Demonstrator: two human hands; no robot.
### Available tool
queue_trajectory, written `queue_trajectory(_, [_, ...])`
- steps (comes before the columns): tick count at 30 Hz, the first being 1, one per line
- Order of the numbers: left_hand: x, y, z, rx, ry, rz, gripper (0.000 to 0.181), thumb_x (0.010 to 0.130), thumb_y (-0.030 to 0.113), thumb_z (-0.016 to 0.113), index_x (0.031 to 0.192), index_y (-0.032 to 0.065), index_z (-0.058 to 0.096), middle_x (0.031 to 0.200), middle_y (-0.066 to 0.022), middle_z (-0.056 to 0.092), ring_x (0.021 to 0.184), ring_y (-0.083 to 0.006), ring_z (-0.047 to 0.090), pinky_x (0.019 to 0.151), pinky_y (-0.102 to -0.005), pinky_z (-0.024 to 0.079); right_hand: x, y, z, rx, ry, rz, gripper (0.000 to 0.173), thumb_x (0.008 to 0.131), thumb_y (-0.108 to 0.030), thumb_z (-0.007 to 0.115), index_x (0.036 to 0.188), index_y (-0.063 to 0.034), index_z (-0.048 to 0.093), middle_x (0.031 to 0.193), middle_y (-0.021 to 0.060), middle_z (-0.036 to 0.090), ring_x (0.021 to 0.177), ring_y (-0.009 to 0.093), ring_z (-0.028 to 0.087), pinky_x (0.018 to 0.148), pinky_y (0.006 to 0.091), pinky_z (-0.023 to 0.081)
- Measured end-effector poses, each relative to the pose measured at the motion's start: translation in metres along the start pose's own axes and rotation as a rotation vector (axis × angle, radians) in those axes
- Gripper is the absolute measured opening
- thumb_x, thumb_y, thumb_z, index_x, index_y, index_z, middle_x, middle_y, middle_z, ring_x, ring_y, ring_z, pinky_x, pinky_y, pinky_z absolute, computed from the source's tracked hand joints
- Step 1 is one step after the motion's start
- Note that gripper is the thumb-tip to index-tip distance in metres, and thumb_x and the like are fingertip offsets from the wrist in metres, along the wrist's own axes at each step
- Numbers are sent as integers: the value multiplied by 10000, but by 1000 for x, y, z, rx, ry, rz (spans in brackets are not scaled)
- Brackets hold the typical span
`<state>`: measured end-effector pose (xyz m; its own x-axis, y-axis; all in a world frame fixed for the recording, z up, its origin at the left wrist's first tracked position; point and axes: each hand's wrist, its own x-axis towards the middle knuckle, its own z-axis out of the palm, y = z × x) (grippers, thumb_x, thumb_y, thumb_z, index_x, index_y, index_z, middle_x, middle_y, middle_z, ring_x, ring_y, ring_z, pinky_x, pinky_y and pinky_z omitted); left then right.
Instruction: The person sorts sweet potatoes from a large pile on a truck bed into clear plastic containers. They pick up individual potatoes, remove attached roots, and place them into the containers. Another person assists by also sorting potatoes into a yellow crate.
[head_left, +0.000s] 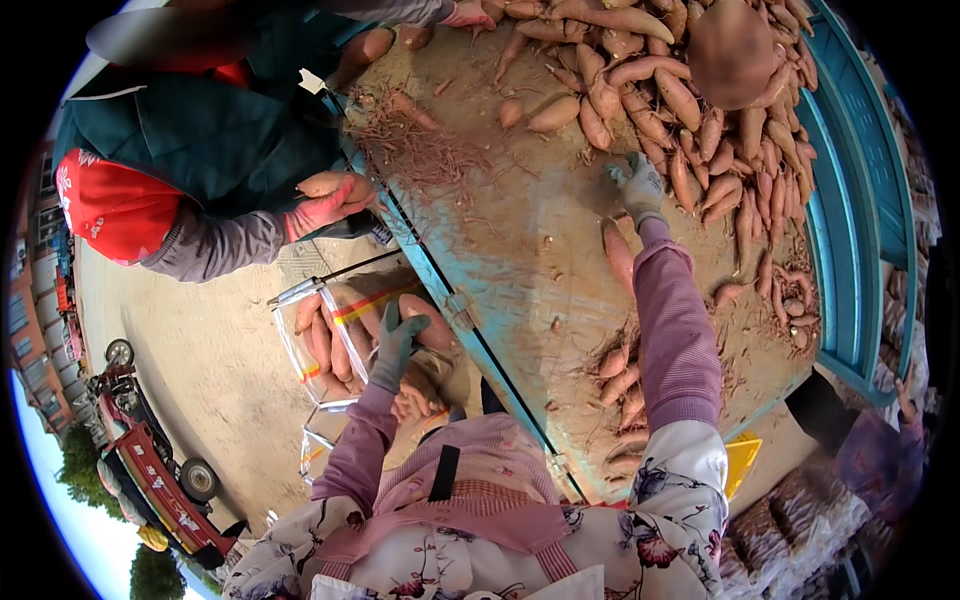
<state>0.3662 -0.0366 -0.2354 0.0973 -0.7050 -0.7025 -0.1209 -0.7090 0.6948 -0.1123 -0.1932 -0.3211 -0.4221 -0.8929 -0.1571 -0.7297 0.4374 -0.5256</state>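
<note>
My left hand (397, 343), in a grey-green work glove, grips a large sweet potato (426, 321) over a clear plastic bag (352, 315) with yellow and red stripes. Other sweet potatoes fill that bag beside the table's edge. My right hand (640, 189), gloved too, reaches over the muddy blue metal table (510, 277), with fingers apart and nothing seen in them. Just beyond it lies the edge of a big heap of sweet potatoes (679, 97). A single sweet potato (617, 251) rests left of my right forearm.
At the left, a person in a red patterned sleeve cover (112, 210) holds sweet potatoes in a pink-gloved hand (330, 206). Loose roots (427, 150) litter the table. A blue metal side rail (855, 195) bounds the right. A red motor tricycle (161, 480) stands behind.
</note>
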Motion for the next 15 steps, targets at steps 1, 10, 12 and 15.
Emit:
queue_trajectory(1, [0,7,56,40,-90,-27,559,701,158,725,1192,27,493,1008,-81,553,791,-170,564,649,-255,487,11,-9,14,-34,53,67,553,751,-387,714,1174,-66,560,1144,159,604,1053,319,580,884,409,451])
queue_trajectory(10, [41,-3,251,974,-436,432,781,744,446,692,1351,73,372,1254,-223,482,1150,-370,492,949,-429,406,31,-24,52,21,-114,198,536,753,-529,651,1016,-62,646,924,148,672,940,354,629,800,428,482])
queue_trajectory(12, [49,-17,252,881,-447,469,714,787,422,671,1336,67,386,1211,-207,504,1097,-353,519,917,-417,424,14,-2,60,476,-215,325,341,803,-362,699,863,-31,648,680,80,637,630,233,626,588,348,487])
queue_trajectory(15, [54,-30,235,732,-385,399,572,841,351,645,1287,62,433,1094,-146,559,961,-285,579,831,-371,470,-34,30,39,1047,-452,478,230,851,-281,668,828,-54,636,632,19,595,551,139,574,517,270,451])
